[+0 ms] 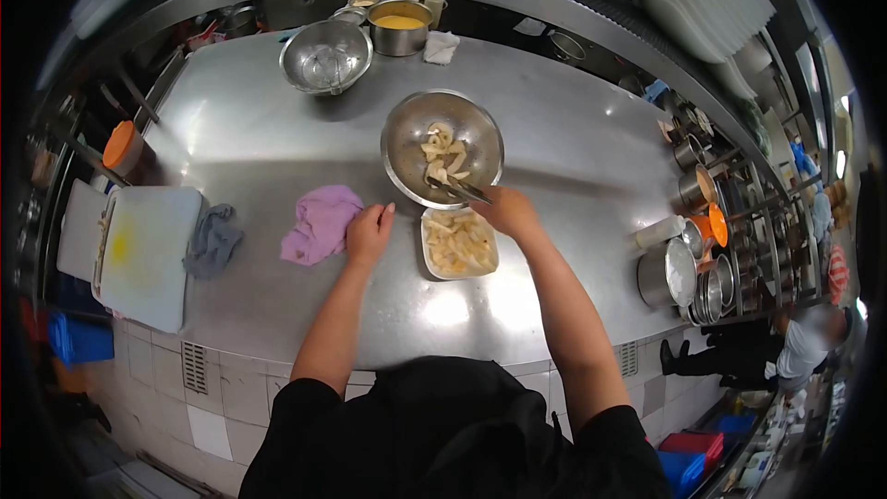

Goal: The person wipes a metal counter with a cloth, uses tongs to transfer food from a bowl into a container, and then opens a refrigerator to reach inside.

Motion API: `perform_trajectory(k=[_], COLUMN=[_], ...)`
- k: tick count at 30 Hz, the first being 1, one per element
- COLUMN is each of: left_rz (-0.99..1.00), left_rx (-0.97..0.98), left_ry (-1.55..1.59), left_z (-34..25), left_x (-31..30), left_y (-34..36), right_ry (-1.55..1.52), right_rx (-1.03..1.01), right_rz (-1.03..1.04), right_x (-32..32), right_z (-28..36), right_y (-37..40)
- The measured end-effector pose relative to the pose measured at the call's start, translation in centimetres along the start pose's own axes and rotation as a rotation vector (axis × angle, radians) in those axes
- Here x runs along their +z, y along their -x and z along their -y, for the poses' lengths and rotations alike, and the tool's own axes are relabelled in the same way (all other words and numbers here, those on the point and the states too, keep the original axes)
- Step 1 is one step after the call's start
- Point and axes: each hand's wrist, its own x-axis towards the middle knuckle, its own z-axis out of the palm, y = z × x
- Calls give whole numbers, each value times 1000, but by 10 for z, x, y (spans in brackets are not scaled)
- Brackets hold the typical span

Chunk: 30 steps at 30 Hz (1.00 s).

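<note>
My right hand (508, 212) is closed around metal tongs (467, 190), whose tips reach into a large steel mixing bowl (399, 150). Pale strips of food (443, 152), of a kind I cannot make out, lie in the bottom of that bowl, and the tongs' tips are among them. Just below the bowl, a white square container (427, 259) holds similar pale pieces in some liquid or coating. My left hand (370, 233) rests on the steel table with its fingers curled, beside a crumpled pink cloth (321, 222); nothing shows in its fingers.
Toward the back stand another steel bowl (296, 60) with a whisk, a pot of yellow liquid (399, 37) and a white cloth (442, 48). A white cutting board (152, 268) and grey cloth (214, 240) lie left. Pots (665, 279) crowd the right edge; a person (795, 351) stands beyond.
</note>
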Motion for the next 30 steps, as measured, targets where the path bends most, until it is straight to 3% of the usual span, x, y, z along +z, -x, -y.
perform_trajectory(k=[6,10,13,18,20,24,28,30], left_rz=[41,42,54,47,49,59,71,66], left_rx=[-59,-44,-51,-45,-33,-40,-60,-60], left_ry=[-24,-21,-20,5,17,-4,-13,-21], left_z=[-7,-5,-8,-9,-8,-8,-10,-8], left_x=[-3,-3,-4,-6,-5,-4,-6,-5], left_y=[1,0,0,0,-1,-1,-1,0], right_ry=[-270,-274,-37,1,-12,-26,-83,-76], right_rx=[-16,5,59,78,84,24,250,260], right_rz=[-14,19,119,67,85,-69,39,88], right_x=[-30,-54,-46,-58,-68,-70,-43,-20], right_z=[-19,-18,-22,-13,-8,-8,-7,-11], right_y=[44,97,120,127,120,79,5,-28])
